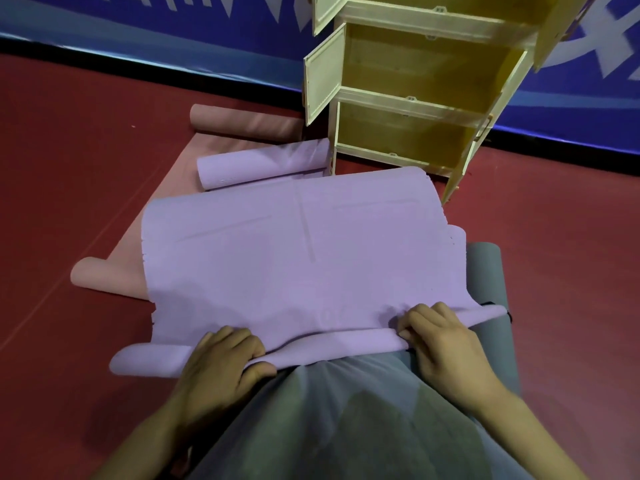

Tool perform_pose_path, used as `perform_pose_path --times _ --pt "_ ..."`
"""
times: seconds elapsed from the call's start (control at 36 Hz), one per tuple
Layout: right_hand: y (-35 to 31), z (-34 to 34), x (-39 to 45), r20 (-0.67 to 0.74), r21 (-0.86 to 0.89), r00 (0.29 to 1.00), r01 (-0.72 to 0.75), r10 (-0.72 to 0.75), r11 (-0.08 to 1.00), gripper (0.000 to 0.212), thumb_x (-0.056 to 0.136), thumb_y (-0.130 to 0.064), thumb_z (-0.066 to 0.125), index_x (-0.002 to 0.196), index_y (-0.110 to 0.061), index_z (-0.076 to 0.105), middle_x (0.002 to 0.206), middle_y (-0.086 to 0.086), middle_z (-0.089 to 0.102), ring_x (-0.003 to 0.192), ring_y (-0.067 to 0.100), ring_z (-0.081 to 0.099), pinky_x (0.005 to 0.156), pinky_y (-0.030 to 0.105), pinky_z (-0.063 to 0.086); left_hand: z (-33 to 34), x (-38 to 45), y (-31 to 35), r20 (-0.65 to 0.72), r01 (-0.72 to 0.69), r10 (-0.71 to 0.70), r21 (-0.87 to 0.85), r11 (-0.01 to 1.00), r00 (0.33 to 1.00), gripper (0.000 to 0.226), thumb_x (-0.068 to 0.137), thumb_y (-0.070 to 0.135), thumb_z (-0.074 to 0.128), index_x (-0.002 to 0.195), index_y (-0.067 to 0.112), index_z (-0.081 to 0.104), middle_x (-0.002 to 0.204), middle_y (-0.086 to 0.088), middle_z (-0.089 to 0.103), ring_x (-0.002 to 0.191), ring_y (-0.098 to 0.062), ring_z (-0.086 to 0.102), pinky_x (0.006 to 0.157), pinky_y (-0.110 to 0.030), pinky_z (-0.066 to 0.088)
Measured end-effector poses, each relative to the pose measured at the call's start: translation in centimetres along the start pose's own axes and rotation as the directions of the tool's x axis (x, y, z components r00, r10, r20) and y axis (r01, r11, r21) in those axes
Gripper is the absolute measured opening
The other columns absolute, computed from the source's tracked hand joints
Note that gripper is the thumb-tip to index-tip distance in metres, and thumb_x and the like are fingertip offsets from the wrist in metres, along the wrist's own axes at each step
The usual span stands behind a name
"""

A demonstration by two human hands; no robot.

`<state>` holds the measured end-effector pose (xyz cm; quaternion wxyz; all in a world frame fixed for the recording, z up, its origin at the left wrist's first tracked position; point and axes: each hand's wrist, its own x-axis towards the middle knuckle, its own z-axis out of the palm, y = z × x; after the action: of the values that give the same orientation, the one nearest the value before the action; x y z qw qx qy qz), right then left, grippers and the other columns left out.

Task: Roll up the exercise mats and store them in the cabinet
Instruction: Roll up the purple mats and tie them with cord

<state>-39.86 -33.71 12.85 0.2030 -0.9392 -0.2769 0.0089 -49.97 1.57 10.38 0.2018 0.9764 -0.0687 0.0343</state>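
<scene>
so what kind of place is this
Probably a gym or sports hall: a dark red sports floor, a blue printed banner along the wall, and thin purple, pink and grey exercise mats by an open pale wooden cabinet.

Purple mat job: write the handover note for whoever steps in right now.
Left hand and right hand both grip the rolled near edge of the flat purple foam mat; only the first turns are made.
The purple mat's far end is curled near the foot of the cream wooden cabinet, whose doors stand open and whose visible shelves show no mats.
The pink mat lies under the purple one, its far end rolled by the cabinet.
The grey mat lies nearest the person.
Left: finish rolling purple, roll pink and grey, store all three.
</scene>
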Motion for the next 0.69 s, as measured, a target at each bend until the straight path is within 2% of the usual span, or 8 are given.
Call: perform_pose_path --times 0.03,0.11,0.22,0.39,0.5,0.58,0.64,0.69 --pt "0.1 -0.1 0.1 0.027 0.008 1.0 0.006 -0.006 1.0 0.002 0.099 -0.038 0.05 0.097 -0.038 0.051 0.094 -0.022 0.05 0.086 0.012 0.044 0.053 0.031 0.04 0.0 0.1 -0.1 0.004 0.003 -0.003 -0.007 1.0 1.0 0.031 0.092 0.059 0.048 0.078 0.032 0.055 0.076 0.02 0.05 0.074 -0.01 0.046 0.068 -0.033 0.042" --pt "0.0 -0.4 0.1 0.084 0.043 0.996 0.004 -0.007 0.999 0.024 0.093 -0.053 0.063 0.107 -0.035 0.055 0.101 -0.024 0.049 0.092 0.012 0.041 0.062 0.031 0.046 0.1 0.2 -0.3 0.002 0.002 -0.002 -0.025 1.0 1.0 0.028 0.091 0.057 0.05 0.078 0.033 0.053 0.076 0.021 0.049 0.075 -0.007 0.042 0.071 -0.03 0.034" --pt "0.2 0.0 0.2 0.088 0.02 0.996 -0.023 0.022 1.0 0.026 0.093 -0.051 0.061 0.113 -0.034 0.057 0.105 -0.023 0.049 0.088 0.013 0.04 0.063 0.036 0.049 0.1 0.1 -0.4 -0.006 -0.013 0.013 -0.06 0.998 1.0 0.024 0.09 0.054 0.053 0.079 0.033 0.053 0.077 0.021 0.049 0.075 -0.007 0.042 0.071 -0.03 0.033" --pt "0.7 0.3 0.2 0.128 -0.036 0.992 -0.008 0.012 0.999 0.032 0.094 -0.059 0.047 0.113 -0.034 0.056 0.101 -0.02 0.046 0.084 0.011 0.042 0.059 0.035 0.047 0.1 0.4 -1.0 0.02 0.029 -0.027 -0.079 0.996 0.999 0.022 0.089 0.06 0.053 0.084 0.039 0.047 0.08 0.027 0.042 0.077 -0.007 0.042 0.071 -0.034 0.042" --pt "0.4 0.4 0.5 0.095 -0.102 0.994 0.069 -0.059 0.992 0.027 0.095 -0.049 0.042 0.1 -0.031 0.062 0.09 -0.016 0.052 0.077 0.011 0.037 0.051 0.03 0.036 -0.3 0.4 -0.6 0.046 0.019 -0.015 -0.091 0.996 0.999 0.021 0.091 0.058 0.05 0.082 0.04 0.044 0.079 0.025 0.045 0.077 -0.004 0.04 0.07 -0.031 0.039" --pt "0.5 0.3 0.6 0.047 -0.042 0.996 0.079 -0.077 0.996 0.023 0.096 -0.042 0.045 0.1 -0.03 0.064 0.088 -0.018 0.054 0.077 0.013 0.038 0.061 0.025 0.029 -0.4 0.5 -0.3 0.06 0.008 -0.003 -0.081 0.997 0.998 0.023 0.092 0.057 0.049 0.08 0.039 0.044 0.077 0.024 0.044 0.076 -0.001 0.037 0.068 -0.026 0.036" --pt "0.8 0.4 0.6 0.018 0.056 0.999 0.045 -0.046 0.997 0.024 0.096 -0.041 0.048 0.103 -0.028 0.066 0.089 -0.019 0.056 0.079 0.015 0.039 0.066 0.026 0.03 -0.5 0.6 -0.3 0.072 0.028 -0.021 -0.103 0.994 0.997 0.022 0.092 0.057 0.05 0.079 0.041 0.042 0.076 0.025 0.043 0.075 0.001 0.035 0.07 -0.02 0.033" --pt "0.8 0.8 0.4 0.003 0.102 1.0 0.026 -0.026 0.994 0.021 0.096 -0.039 0.052 0.102 -0.026 0.067 0.087 -0.018 0.058 0.08 0.017 0.04 0.07 0.03 0.036 -0.5 0.8 -0.4 0.094 0.054 -0.042 -0.128 0.99 0.995 0.024 0.091 0.056 0.051 0.077 0.037 0.049 0.074 0.024 0.046 0.074 0.001 0.038 0.07 -0.016 0.033"
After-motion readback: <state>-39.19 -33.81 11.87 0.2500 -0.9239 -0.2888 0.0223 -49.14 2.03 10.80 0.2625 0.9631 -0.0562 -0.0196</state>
